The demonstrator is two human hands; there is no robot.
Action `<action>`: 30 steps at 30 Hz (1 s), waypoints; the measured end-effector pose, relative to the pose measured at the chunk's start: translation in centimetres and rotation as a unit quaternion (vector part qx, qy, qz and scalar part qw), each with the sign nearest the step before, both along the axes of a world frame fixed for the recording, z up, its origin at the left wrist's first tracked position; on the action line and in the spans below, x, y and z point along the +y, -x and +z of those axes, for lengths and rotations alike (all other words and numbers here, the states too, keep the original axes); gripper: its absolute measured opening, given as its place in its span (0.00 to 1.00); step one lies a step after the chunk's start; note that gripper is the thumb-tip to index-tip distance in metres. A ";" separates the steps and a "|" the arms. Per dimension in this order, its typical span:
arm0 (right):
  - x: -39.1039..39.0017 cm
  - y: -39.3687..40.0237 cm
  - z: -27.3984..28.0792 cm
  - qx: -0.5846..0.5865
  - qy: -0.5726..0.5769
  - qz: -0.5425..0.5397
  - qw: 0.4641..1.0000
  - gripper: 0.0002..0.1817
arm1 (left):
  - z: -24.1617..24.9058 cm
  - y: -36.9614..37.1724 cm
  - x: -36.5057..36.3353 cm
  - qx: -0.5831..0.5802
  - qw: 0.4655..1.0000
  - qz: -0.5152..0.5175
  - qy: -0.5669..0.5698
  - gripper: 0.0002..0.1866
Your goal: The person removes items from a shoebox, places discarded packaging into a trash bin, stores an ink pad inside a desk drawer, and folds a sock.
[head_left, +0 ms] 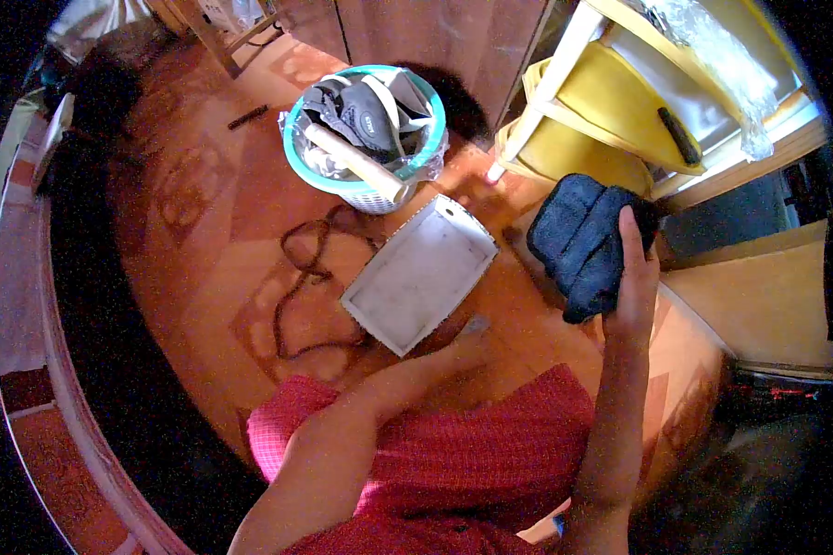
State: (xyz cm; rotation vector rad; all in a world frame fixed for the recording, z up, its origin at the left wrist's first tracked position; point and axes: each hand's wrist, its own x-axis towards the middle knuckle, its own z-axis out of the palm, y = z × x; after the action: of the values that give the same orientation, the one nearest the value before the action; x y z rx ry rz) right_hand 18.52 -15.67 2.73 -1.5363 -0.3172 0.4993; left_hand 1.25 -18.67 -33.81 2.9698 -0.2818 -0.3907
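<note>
My right hand (631,268) is raised on the right, closed round a folded dark blue cloth (583,242), thick and soft-looking. The thumb lies over its near side. My left arm crosses above the red checked cloth on my lap (472,435), and my left hand (472,342) is low near the floor; its fingers are too dim to make out. Close beyond it lies a shallow white tray (421,276) with raised sides and a round hole at its far end. Nothing shows inside the tray.
Behind the tray stands a turquoise-rimmed basket (292,153) with dark footwear and a pale tube (356,165). A dark cord (287,305) loops across the tiled floor. To the right are a white-legged rack (551,88) with yellow material (611,111) and a cardboard panel (759,291).
</note>
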 end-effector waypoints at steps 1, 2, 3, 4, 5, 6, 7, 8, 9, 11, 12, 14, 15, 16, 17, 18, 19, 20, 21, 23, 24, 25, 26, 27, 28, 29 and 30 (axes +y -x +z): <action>-0.1 0.0 0.1 0.000 0.000 -0.001 1.000 0.25 | 1.8 0.1 0.9 0.000 1.000 -0.001 0.000 0.10; 0.0 -0.1 0.3 0.019 -0.035 0.002 0.999 0.24 | 5.3 0.1 2.1 -0.001 1.000 -0.015 -0.018 0.09; 0.1 0.0 0.4 0.038 -0.070 0.006 0.997 0.24 | 7.1 0.0 2.8 -0.003 0.999 -0.029 -0.036 0.08; 0.1 -0.2 0.3 0.038 -0.073 0.006 0.997 0.24 | 6.0 -0.2 3.0 -0.004 0.999 -0.028 -0.039 0.08; 0.1 -0.5 0.0 0.040 -0.073 0.004 0.997 0.27 | 4.7 -0.7 3.2 -0.086 0.996 0.038 0.006 0.08; 0.1 -0.6 0.0 0.042 -0.074 0.001 0.996 0.30 | 4.6 -1.0 3.6 -0.167 0.979 0.104 0.050 0.08; 0.1 -0.4 0.1 0.042 -0.076 0.001 0.996 0.30 | 4.5 -1.2 4.0 -0.168 0.979 0.103 0.048 0.08; 0.2 0.0 0.6 0.074 -0.070 0.006 0.995 0.30 | 4.3 -1.6 4.8 -0.201 0.967 0.150 0.053 0.07; 0.3 0.3 0.8 0.106 -0.063 0.012 0.992 0.30 | 5.4 -2.1 6.1 -0.217 0.959 0.175 0.056 0.07; 0.8 0.6 0.3 0.046 -0.057 -0.001 0.997 0.27 | 10.6 -3.2 9.4 -0.055 0.973 0.194 0.116 0.11; 1.1 0.9 0.0 -0.014 -0.051 -0.015 0.998 0.26 | 12.3 -2.7 10.6 0.036 0.970 0.192 0.146 0.15; 1.2 1.3 0.2 0.013 -0.030 0.007 0.999 0.26 | 14.6 -1.1 12.5 0.072 0.959 0.182 0.207 0.19; 1.1 1.3 0.2 0.036 -0.008 0.021 0.999 0.26 | 15.8 0.5 13.7 0.006 0.964 0.150 0.221 0.18; 1.0 1.3 0.0 0.019 0.005 0.028 0.999 0.27 | 17.0 2.0 15.0 -0.060 0.964 0.117 0.229 0.17; 1.1 1.5 0.0 0.019 0.005 0.031 0.999 0.27 | 18.2 4.3 17.0 -0.136 0.966 0.061 0.213 0.16; 1.2 1.7 0.0 0.017 0.001 0.052 0.999 0.27 | 18.4 6.3 18.9 -0.135 0.965 0.064 0.214 0.16; 1.3 2.0 0.0 0.014 -0.003 0.073 0.997 0.27 | 18.3 8.3 20.8 -0.091 0.972 0.162 0.144 0.12; 1.4 2.3 0.2 0.015 -0.003 0.076 0.997 0.27 | 18.3 10.5 22.6 -0.045 0.962 0.259 0.071 0.12; 1.5 2.6 0.4 0.022 0.030 0.091 0.995 0.26 | 18.3 12.8 24.1 0.002 0.937 0.350 -0.004 0.15; 2.0 3.6 0.6 0.026 0.061 0.108 0.992 0.24 | 18.2 17.7 26.7 -0.146 0.866 0.455 0.148 0.15; 2.4 4.3 0.6 -0.016 0.064 0.096 0.993 0.24 | 15.2 20.6 28.2 -0.149 0.865 0.456 0.146 0.15; 2.7 4.9 0.6 -0.056 0.071 0.085 0.992 0.23 | 9.8 23.6 29.5 -0.123 0.833 0.507 0.186 0.16; 2.8 4.8 -0.2 -0.056 0.073 0.088 0.992 0.23 | 8.3 24.7 29.2 -0.110 0.814 0.531 0.207 0.16; 2.8 4.8 -0.9 -0.063 0.076 0.088 0.991 0.23 | 6.8 25.7 28.9 -0.099 0.794 0.556 0.226 0.16; 3.0 5.0 -1.0 -0.071 0.083 0.093 0.990 0.23 | 7.7 25.6 27.4 -0.064 0.821 0.562 0.077 0.17; 3.1 5.2 -1.1 -0.083 0.089 0.095 0.988 0.23 | 6.7 26.0 27.4 -0.047 0.827 0.560 0.002 0.17; 3.3 5.4 -1.1 -0.099 0.100 0.098 0.985 0.23 | 5.5 26.4 27.3 -0.027 0.828 0.555 -0.073 0.18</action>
State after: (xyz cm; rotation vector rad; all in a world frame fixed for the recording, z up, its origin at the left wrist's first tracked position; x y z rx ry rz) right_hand 13.14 -12.34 1.61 -1.7638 -0.5905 0.5454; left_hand -25.15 8.66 -28.34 2.6631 1.4503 -0.1539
